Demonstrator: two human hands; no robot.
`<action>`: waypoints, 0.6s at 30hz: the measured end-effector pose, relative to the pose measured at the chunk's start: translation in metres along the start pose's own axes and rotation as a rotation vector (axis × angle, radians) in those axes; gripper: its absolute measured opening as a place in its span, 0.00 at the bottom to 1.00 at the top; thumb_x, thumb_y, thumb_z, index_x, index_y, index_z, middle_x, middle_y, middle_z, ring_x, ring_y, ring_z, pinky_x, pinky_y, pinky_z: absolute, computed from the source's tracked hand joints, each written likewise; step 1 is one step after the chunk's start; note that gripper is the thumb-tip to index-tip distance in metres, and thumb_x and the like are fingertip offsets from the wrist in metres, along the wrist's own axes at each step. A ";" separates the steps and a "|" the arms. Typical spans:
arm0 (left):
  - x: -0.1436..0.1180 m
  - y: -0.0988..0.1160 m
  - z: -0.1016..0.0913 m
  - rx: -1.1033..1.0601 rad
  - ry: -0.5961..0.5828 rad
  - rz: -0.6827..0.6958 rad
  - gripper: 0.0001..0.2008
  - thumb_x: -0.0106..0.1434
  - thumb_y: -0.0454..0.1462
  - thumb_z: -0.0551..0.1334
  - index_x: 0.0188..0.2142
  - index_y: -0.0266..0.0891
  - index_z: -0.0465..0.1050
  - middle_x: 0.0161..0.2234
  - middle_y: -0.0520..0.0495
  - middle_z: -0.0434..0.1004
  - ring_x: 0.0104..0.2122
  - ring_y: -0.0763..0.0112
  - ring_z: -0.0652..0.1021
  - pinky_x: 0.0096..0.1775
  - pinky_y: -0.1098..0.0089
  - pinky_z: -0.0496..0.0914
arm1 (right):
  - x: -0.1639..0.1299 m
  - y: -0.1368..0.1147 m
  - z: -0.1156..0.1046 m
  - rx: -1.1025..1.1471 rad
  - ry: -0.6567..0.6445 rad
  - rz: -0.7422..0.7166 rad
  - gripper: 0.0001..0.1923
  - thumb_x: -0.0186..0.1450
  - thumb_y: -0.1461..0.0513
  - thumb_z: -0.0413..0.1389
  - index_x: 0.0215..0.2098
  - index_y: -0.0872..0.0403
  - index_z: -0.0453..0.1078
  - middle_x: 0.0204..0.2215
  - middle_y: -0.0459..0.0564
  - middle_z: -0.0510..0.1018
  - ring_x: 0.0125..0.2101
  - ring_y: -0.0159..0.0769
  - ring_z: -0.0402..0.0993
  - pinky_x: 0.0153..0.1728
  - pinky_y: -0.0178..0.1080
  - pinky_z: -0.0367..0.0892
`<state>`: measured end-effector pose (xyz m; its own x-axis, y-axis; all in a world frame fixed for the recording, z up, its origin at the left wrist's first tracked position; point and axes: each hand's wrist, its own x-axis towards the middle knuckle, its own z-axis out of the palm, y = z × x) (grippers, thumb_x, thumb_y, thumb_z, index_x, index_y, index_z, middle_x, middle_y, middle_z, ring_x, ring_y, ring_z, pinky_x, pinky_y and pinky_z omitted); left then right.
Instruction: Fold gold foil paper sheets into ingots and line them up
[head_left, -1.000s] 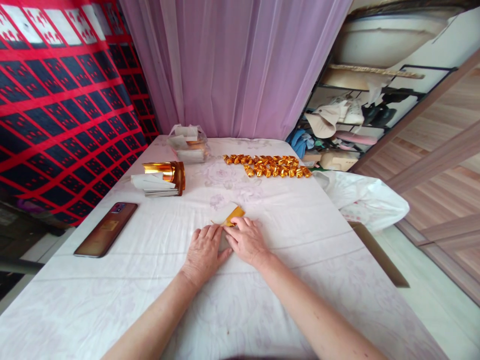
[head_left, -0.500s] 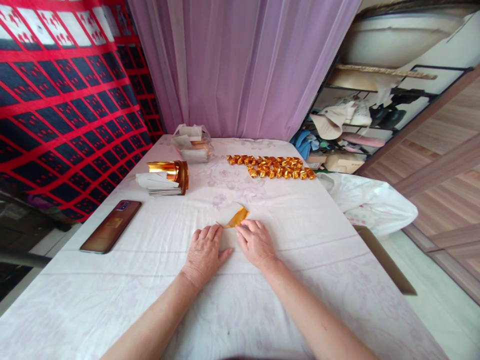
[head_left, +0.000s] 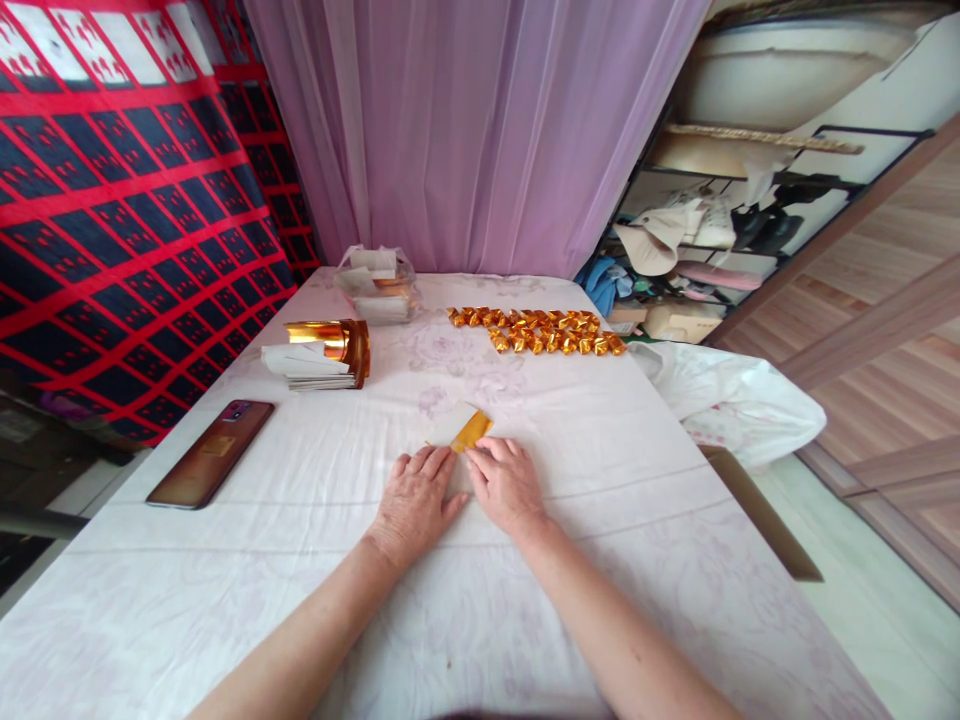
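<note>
Both hands rest palm-down at the centre of the frame on the cloth-covered bench (head_left: 600, 520). The left hand (head_left: 414, 500) and right hand (head_left: 508, 485) keep their fingers flat, their tips pressing the near edge of the gold paper sheet (head_left: 466, 428), which pins it flat. Neither grip pinches. Finished gold folded pieces (head_left: 536, 331) lie in rows above centre, clear of the hands; the paper stack (head_left: 319, 360) sits upper left.

One head-worn camera looks forward and down over the table (head_left: 225, 600).
</note>
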<state>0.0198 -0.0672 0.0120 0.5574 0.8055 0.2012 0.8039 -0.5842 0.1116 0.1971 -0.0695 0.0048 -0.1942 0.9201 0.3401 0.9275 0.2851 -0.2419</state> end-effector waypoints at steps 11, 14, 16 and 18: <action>0.005 0.001 -0.002 0.031 -0.002 0.001 0.25 0.68 0.48 0.57 0.59 0.39 0.66 0.56 0.41 0.72 0.56 0.53 0.69 0.54 0.52 0.61 | -0.003 -0.006 -0.005 -0.140 -0.037 0.038 0.14 0.69 0.61 0.52 0.48 0.49 0.76 0.47 0.51 0.78 0.44 0.42 0.69 0.41 0.44 0.60; 0.012 0.003 -0.004 0.050 -0.009 0.005 0.25 0.67 0.48 0.59 0.58 0.39 0.67 0.52 0.41 0.74 0.51 0.54 0.72 0.53 0.53 0.61 | -0.002 -0.006 -0.006 -0.139 -0.049 0.035 0.13 0.69 0.61 0.52 0.48 0.49 0.76 0.48 0.51 0.78 0.44 0.42 0.69 0.41 0.44 0.60; 0.016 0.004 -0.005 0.058 -0.012 0.012 0.24 0.66 0.49 0.59 0.57 0.40 0.68 0.49 0.41 0.74 0.49 0.55 0.72 0.52 0.54 0.61 | -0.002 -0.005 -0.006 -0.131 -0.049 0.033 0.14 0.69 0.61 0.52 0.48 0.49 0.76 0.48 0.51 0.78 0.44 0.42 0.69 0.42 0.43 0.60; 0.019 0.005 -0.006 0.068 -0.013 0.016 0.23 0.66 0.48 0.60 0.56 0.40 0.68 0.47 0.41 0.74 0.48 0.55 0.72 0.51 0.54 0.61 | -0.001 -0.004 -0.005 -0.122 -0.045 0.033 0.14 0.69 0.61 0.52 0.48 0.49 0.76 0.48 0.51 0.78 0.44 0.42 0.69 0.42 0.43 0.60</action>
<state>0.0333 -0.0550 0.0219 0.5727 0.7975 0.1898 0.8067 -0.5894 0.0423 0.1950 -0.0735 0.0103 -0.1745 0.9402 0.2924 0.9651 0.2223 -0.1387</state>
